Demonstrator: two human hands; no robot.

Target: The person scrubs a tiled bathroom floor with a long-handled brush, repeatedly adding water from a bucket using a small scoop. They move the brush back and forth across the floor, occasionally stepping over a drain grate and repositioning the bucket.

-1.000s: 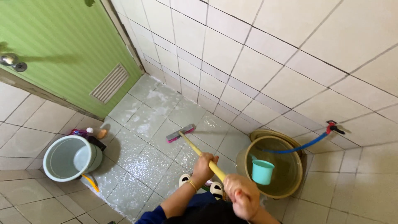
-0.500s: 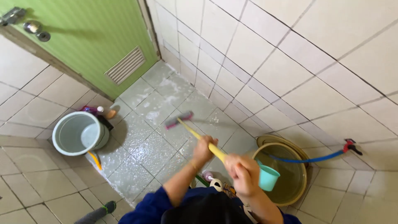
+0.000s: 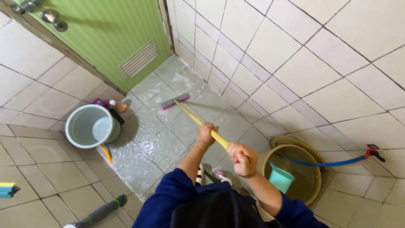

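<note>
Nearest to me, I am seeing both arms in dark blue sleeves reaching forward over the wet grey floor tiles (image 3: 160,143). My right hand (image 3: 242,159) is closing in a fist around the near end of the yellow handle of the scrubbing broom (image 3: 198,120), and my left hand (image 3: 206,134) is wrapping round the same handle a little farther along, knuckles up, with a thin bracelet at the wrist. Both hands are gripping the handle firmly; neither is open.

I am judging the broom to be light and stiff: a thin, straight pole that should not flex much, probably slick when wet, so the two spaced grips look like the right places to hold it. The pole is slanting away to the far left, and the brush head (image 3: 174,101), grey with pink bristles, is resting on the foamy tiles near the green door (image 3: 105,33).

To the near right, a teal scoop (image 3: 280,179) is sitting in a round basin (image 3: 312,164), with a blue hose (image 3: 325,162) running to the right wall. To the left, a pale bucket (image 3: 90,126) is standing just beside a small bottle (image 3: 118,105).
</note>
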